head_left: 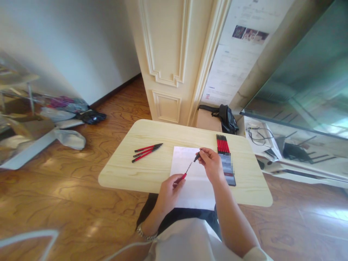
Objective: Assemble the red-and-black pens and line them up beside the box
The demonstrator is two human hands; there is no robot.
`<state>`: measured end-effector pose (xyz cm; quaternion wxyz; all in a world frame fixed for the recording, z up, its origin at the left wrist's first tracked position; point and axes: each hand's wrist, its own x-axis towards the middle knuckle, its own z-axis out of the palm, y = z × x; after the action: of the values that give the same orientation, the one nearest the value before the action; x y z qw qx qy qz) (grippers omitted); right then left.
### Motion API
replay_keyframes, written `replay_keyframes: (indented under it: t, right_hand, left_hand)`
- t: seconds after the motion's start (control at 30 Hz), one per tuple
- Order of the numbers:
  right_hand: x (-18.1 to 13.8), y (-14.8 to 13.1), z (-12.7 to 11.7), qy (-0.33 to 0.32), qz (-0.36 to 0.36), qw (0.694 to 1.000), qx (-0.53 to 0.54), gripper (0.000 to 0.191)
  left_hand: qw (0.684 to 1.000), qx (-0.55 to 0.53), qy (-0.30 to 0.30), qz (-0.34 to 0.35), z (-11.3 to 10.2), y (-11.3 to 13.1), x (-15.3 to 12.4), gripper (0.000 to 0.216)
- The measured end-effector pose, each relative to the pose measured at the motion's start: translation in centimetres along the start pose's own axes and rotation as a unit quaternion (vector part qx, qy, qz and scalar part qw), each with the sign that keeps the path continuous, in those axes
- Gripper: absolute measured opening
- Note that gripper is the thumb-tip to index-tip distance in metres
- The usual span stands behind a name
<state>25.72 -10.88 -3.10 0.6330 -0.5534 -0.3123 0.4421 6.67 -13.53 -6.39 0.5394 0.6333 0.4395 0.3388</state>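
The left hand (pixel 169 189) had its fingers closed around a red pen barrel (pixel 184 176), low over the white sheet of paper (pixel 194 194); a thin refill (pixel 188 168) stuck out of the barrel's upper end, slanting up towards the right hand (pixel 212 164); there the fingers were drawn together in a pinch on a black pen section (pixel 197 157), whose lower end lay close to the refill's tip, though whether the two touched was too small to make out; barrel, refill and black section stood roughly along one slanted line.

Handling these parts well seemed to call for holding that line true, since a sideways push would likely bend the slim refill; a firm but light hold on the barrel and small fingertip movements at the black section looked best; working low over the paper was sensible, as a dropped part would not fall far.

Three red-and-black pens (pixel 146 153) lay to the left on the pale wooden bench (pixel 119 172); a neat row of similar pens (pixel 223 144) lay on the right, just beyond a smartphone (pixel 231 180), well apart from the left group.
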Motion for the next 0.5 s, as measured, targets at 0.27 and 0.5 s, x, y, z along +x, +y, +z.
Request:
replay_keyframes:
  t: [0.27,0.5]
  right_hand:
    - [-0.6,-0.67,0.31,0.003,-0.013,1.0,-0.001,0.034]
    - [-0.92,-0.81,0.45,-0.027,-0.023,0.999,-0.019,0.031]
  left_hand:
    - [1.0,0.007,0.002,0.004,0.31,0.27,-0.08,0.031]
    - [1.0,0.011,0.001,0.003,0.24,0.26,-0.04,0.03]
